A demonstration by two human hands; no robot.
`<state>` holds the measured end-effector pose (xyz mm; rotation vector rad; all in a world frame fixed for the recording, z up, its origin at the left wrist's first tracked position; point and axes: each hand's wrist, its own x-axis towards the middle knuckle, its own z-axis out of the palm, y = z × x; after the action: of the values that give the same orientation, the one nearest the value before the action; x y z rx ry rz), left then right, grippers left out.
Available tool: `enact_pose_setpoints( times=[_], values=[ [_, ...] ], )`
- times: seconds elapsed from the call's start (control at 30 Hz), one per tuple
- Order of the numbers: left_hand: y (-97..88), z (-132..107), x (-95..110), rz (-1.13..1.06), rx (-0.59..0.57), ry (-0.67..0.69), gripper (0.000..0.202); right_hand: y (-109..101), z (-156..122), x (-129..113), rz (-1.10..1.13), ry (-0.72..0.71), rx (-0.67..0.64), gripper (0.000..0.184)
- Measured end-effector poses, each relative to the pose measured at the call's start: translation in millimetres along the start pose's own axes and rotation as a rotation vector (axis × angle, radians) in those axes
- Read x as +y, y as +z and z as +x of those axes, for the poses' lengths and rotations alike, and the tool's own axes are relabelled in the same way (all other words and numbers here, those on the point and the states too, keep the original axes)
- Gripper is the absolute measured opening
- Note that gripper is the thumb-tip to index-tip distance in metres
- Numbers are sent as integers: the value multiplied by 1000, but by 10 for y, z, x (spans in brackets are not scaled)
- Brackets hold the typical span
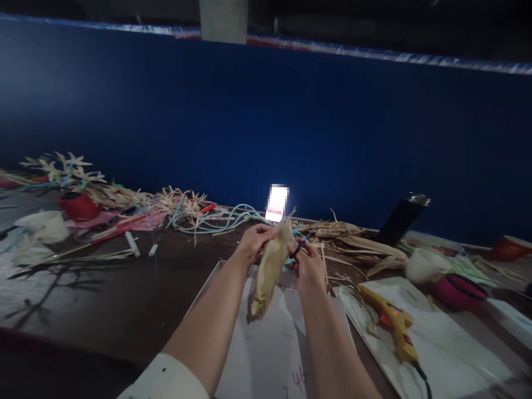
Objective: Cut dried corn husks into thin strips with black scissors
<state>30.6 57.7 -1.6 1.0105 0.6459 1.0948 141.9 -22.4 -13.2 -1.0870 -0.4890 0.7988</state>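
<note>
Between my hands, a pale dried corn husk (272, 266) hangs at a slant over a white board (266, 354). My left hand (255, 244) is closed on the husk's upper left side, thumb against it. In my right hand (310, 266) is a pair of dark scissors (305, 240), the blades pointing up and right, close beside the husk's right edge. Whether the blades touch the husk I cannot tell. Just behind the husk's top stands a lit phone (276, 202).
A yellow glue gun (390, 321) lies on white paper to the right. Dried husks (353, 238) and a black bottle (403, 219) are behind it. On the left are husk flowers (180, 205), light blue cords (224, 219), a red container (78, 206) and a white bowl (44, 226).
</note>
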Motion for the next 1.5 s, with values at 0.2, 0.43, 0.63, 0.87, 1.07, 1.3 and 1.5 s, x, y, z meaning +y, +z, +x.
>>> enact_pose_setpoints(
  times=[0.2, 0.43, 0.63, 0.87, 1.07, 1.3, 1.5],
  values=[
    [-13, 31, 2, 209, 118, 168, 27, 5, -13, 11, -46, 36, -98, 54],
    [-42, 127, -51, 14, 224, 288, 29, 55, -129, -16, -142, 80, -246, 47],
    [-1, 41, 1, 139, 34, 204, 34, 19, -39, 6, -51, 3, -90, 47],
    [2, -114, 82, 270, -351, -125, 36, -23, 11, -66, 164, -108, 92, 49],
    [-3, -100, 81, 287, -312, -60, 31, -23, 0, -115, 161, -112, 100, 46],
    [49, -203, 96, 17, -479, -121, 30, -7, -10, -87, 143, -150, 107, 47],
    [78, -151, 58, 166, -291, -57, 29, -13, 31, -32, 169, -151, 104, 45]
  ],
)
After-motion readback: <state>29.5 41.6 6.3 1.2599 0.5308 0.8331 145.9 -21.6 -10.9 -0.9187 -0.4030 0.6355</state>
